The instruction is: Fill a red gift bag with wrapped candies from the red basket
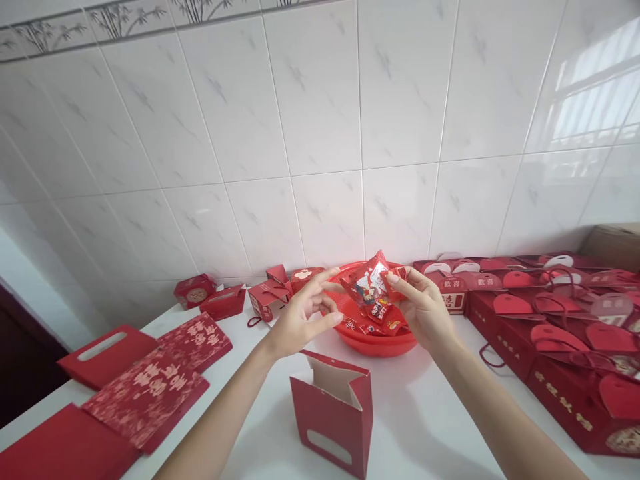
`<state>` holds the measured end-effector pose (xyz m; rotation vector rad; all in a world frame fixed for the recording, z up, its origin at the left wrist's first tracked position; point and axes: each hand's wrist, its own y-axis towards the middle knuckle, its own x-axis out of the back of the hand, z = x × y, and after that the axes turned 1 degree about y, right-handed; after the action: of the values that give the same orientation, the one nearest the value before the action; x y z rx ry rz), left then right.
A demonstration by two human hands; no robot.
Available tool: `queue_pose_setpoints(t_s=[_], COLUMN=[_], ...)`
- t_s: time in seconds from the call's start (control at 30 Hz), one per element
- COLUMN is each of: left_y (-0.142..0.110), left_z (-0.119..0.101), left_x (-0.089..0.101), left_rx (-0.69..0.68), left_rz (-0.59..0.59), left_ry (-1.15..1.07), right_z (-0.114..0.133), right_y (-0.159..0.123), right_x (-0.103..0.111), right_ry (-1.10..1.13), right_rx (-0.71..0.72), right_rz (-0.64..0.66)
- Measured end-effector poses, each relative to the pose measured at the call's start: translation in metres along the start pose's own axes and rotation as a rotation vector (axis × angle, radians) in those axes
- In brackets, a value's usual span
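My right hand (424, 301) is closed on the edge of a shiny red candy packet (371, 283) with a printed cartoon pattern. The packet is held up over a red plastic basket (377, 348), where several more red wrapped packets (385, 325) lie. To the left of the packet my left hand (307, 313) has its fingers apart and holds nothing. Below and between my hands, a dark red paper gift bag (333, 417) stands upright on the white table with its top open. An oval cutout shows low on its front.
Flat red gift bags (145, 393) lie at the left. Small red boxes (270, 297) stand along the tiled wall (320, 133). Rows of red gift boxes (545, 347) with loop handles fill the right side, and a cardboard box (613, 243) sits behind them.
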<state>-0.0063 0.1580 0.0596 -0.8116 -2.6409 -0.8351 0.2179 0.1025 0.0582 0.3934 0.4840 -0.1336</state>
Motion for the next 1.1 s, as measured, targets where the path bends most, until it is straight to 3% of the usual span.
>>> queue_pose_setpoints(t_s=[0.07,0.13,0.23,0.3,0.5,0.73,0.87,1.1], left_y=[-0.008,-0.017,-0.03,-0.035,-0.03,-0.023,-0.018,-0.015], left_z=[-0.013,-0.027,-0.039,-0.037,-0.016,-0.002,0.008,0.01], left_x=[0.014,0.029,0.043,0.043,0.021,0.005,0.003,0.006], left_rx=[-0.026,-0.024,0.086,0.152,0.217,0.228,0.308,0.374], left_rz=[0.061,0.213,0.475,0.529,0.399,0.317,0.319,0.318], left_ry=[0.025,0.125,0.287,0.346,0.357,0.165,0.035,0.015], right_z=[0.005,0.009,0.014,0.016,0.012,0.015,0.018,0.013], right_y=[-0.002,-0.004,-0.007,-0.009,-0.011,-0.015,-0.021,-0.027], right_x=[-0.001,-0.003,-0.005,-0.006,-0.005,-0.006,-0.009,-0.013], right_ry=[0.003,-0.004,-0.052,-0.089,-0.152,-0.246,-0.383,-0.709], right_rx=[0.01,0.015,0.035,0.045,0.078,0.126,0.175,0.286], right_rz=[-0.025,-0.042,-0.059,-0.058,-0.043,-0.008,0.084,0.28])
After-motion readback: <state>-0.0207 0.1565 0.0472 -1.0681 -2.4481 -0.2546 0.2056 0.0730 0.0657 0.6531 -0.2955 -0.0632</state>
